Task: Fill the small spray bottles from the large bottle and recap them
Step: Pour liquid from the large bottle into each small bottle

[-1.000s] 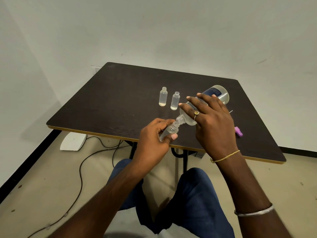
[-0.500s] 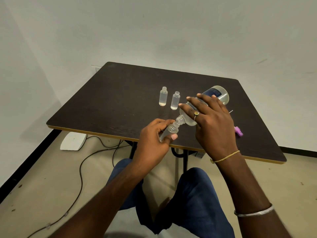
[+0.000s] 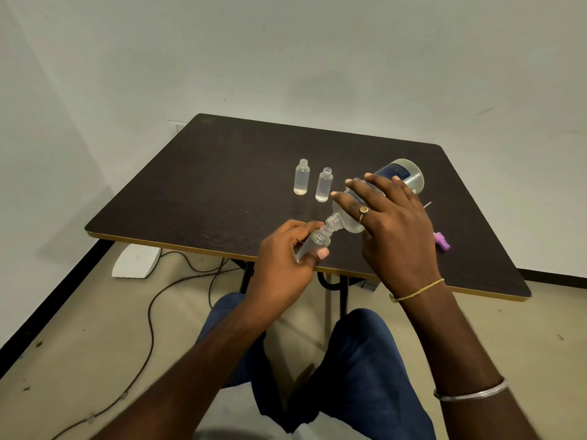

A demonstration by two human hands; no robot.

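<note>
Left fingers (image 3: 301, 225) grip small bottle (image 3: 317, 240), right fingers (image 3: 378, 187) large bottle (image 3: 409, 174); two bottles (image 3: 301, 181) (image 3: 324, 188) beyond.

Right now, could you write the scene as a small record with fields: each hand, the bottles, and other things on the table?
Left hand: grips a small clear plastic bottle, tilted, neck up
Right hand: holds a large clear bottle with dark blue label, tipped mouth down
Mouths: touching or nearly; flow not visible
Dark brown table: two small clear uncapped bottles standing upright, side by side
Also on table: small purple plastic piece, beside the right hand
</note>
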